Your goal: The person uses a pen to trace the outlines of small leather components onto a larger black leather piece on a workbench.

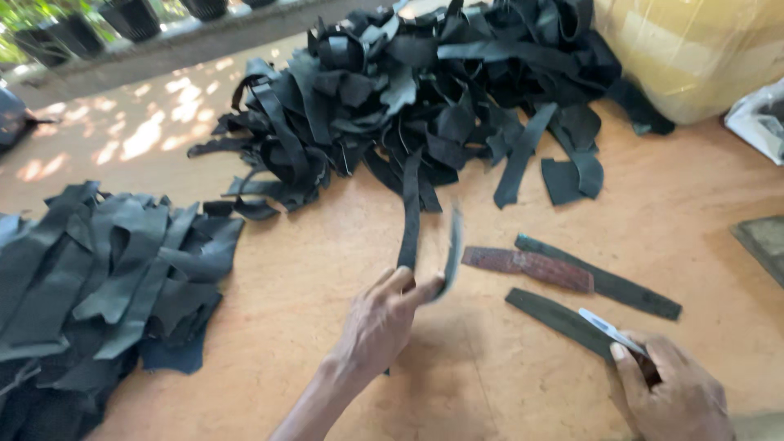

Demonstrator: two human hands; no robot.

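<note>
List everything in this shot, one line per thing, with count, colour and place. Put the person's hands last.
big heap of strips: one pile, black, far centre of the table
stack of strips: one pile, dark grey-black, left side
loose strips: two, dark grey-green, flat on the table at right
patterned strip: one, reddish brown, beside the loose strips
wrapped bundle: one, yellow under clear film, far right corner
plastic bag: one, white, right edge
table: one, tan wood
pots: several, black, on the ledge at top left
left hand: grip on a bent dark strip running up to the heap
right hand: grip on a white-bladed tool
</note>
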